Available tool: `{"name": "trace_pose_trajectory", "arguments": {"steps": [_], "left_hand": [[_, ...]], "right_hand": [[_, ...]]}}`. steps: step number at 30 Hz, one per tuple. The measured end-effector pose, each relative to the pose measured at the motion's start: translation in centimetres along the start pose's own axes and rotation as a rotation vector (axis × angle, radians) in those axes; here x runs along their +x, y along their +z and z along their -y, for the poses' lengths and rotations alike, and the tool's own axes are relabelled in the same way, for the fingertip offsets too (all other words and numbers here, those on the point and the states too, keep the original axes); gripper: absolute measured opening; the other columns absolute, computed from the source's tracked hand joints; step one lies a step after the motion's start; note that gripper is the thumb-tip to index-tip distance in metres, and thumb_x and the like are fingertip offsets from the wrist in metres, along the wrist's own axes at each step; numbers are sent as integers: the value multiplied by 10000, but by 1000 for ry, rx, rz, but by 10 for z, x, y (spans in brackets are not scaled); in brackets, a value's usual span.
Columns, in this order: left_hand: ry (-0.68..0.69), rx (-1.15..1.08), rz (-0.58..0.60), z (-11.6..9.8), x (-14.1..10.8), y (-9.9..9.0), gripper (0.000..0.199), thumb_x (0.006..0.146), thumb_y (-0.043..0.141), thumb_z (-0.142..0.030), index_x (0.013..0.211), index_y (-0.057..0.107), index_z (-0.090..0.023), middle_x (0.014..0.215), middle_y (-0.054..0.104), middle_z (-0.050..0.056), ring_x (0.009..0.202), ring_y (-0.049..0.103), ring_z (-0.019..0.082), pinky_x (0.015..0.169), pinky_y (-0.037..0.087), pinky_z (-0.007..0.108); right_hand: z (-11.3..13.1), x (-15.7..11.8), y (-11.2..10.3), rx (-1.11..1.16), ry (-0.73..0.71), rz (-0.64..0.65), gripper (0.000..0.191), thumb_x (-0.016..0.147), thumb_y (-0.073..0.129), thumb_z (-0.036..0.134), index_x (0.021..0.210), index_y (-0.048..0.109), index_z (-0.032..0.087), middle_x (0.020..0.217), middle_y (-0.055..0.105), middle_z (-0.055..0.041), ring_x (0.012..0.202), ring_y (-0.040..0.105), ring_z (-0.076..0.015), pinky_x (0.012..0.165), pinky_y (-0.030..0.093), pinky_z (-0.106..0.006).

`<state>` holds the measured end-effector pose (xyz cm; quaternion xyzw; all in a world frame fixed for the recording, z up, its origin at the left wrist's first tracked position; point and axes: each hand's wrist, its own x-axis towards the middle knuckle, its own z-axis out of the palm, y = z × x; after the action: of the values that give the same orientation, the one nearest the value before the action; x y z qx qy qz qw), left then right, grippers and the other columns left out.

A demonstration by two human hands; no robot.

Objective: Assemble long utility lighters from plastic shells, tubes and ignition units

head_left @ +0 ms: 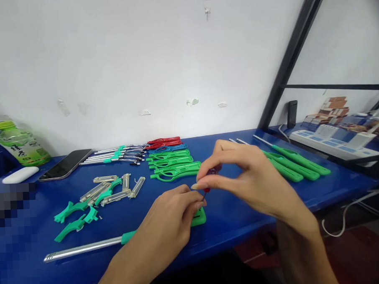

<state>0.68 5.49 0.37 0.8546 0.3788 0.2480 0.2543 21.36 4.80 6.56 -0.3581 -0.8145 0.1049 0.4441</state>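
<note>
My left hand (169, 216) is closed over a green long-necked lighter (199, 217) lying near the table's front edge. Its silver barrel sticks out to the left and its handle end shows past my fingers. My right hand (244, 177) pinches a small screwdriver (207, 190) with a red and dark purple handle. The shaft points down at the lighter's handle, beside my left fingertips; its tip is hidden there. Left of my hands lie several clear fuel tanks (115, 197) and teal triggers (73, 210). Behind them are green handle shells (176, 172) and barrels with wires (114, 154).
Several green lighters (295, 164) lie on the right of the blue table (233, 217). At the left are a phone (66, 164), a white case (20, 175) and a bottle (23, 145). A black metal frame (289, 62) stands at the right, with a power strip (334, 142) beyond it.
</note>
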Motion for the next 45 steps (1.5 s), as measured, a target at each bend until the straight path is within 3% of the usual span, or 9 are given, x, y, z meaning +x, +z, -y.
{"name": "trace_pose_trajectory", "arguments": {"steps": [3, 7, 14, 17, 21, 27, 33, 39, 45], "left_hand": [[-6, 14, -4, -1, 0, -1, 333, 1096, 420, -254, 874, 667, -234, 901, 666, 7, 805, 601, 183, 742, 386, 309], [-16, 27, 7, -4, -1, -2, 338, 1106, 415, -275, 910, 688, -236, 906, 657, 12, 815, 607, 187, 752, 393, 312], [-20, 31, 14, -4, -2, -1, 299, 1094, 448, -242, 949, 709, -239, 957, 682, 15, 860, 633, 193, 783, 409, 316], [-12, 29, 10, -4, -2, -1, 305, 1096, 440, -231, 933, 698, -236, 936, 675, 10, 827, 621, 185, 760, 405, 314], [-10, 30, 12, -4, -2, -1, 304, 1095, 455, -243, 910, 695, -236, 919, 663, 10, 831, 618, 191, 770, 404, 318], [-1, 35, 5, -3, -1, -1, 290, 1088, 454, -208, 909, 682, -226, 950, 682, 17, 855, 617, 191, 772, 403, 313], [12, 26, 8, -3, -3, -2, 302, 1095, 444, -225, 903, 678, -225, 924, 669, 14, 821, 613, 184, 752, 411, 311], [10, 28, -8, 1, -6, 0, 245, 1084, 490, -226, 986, 715, -232, 970, 712, 26, 887, 654, 207, 791, 433, 316], [12, 33, -7, 1, -3, -1, 274, 1081, 478, -190, 939, 709, -226, 974, 706, 22, 881, 634, 197, 776, 413, 312]], "right_hand": [[1, -2, 0, -67, -56, 4, 108, 979, 769, 297, 1067, 830, 280, 934, 721, 29, 858, 670, -96, 784, 526, -226], [4, -6, -7, 146, -11, 111, 352, 1056, 613, 156, 1340, 741, 320, 1248, 782, 28, 1135, 724, -137, 972, 566, -260], [2, -2, -2, 26, 5, -12, 58, 907, 840, 231, 924, 850, 285, 804, 691, 32, 750, 645, -105, 679, 521, -238], [5, -5, -6, -9, -47, 37, 142, 982, 763, 277, 1099, 843, 284, 936, 701, 6, 814, 643, -106, 712, 522, -238], [8, -8, -11, 171, 10, 202, 351, 1058, 594, 125, 1325, 751, 291, 1176, 784, 27, 997, 713, -108, 887, 550, -236], [2, 2, 5, 69, 66, 2, 20, 894, 855, 284, 899, 839, 273, 800, 737, 52, 747, 649, -104, 683, 487, -245], [5, -4, -5, 215, 14, 226, 358, 1069, 581, 170, 1355, 732, 322, 1207, 779, 21, 1038, 713, -128, 925, 550, -270], [10, -2, 2, 185, 60, 113, 92, 876, 865, 216, 935, 842, 282, 821, 739, 56, 762, 670, -100, 708, 520, -235], [5, -2, 7, -35, 79, 26, 175, 939, 813, 358, 1103, 837, 303, 861, 727, 39, 788, 661, -119, 717, 504, -277]]}}
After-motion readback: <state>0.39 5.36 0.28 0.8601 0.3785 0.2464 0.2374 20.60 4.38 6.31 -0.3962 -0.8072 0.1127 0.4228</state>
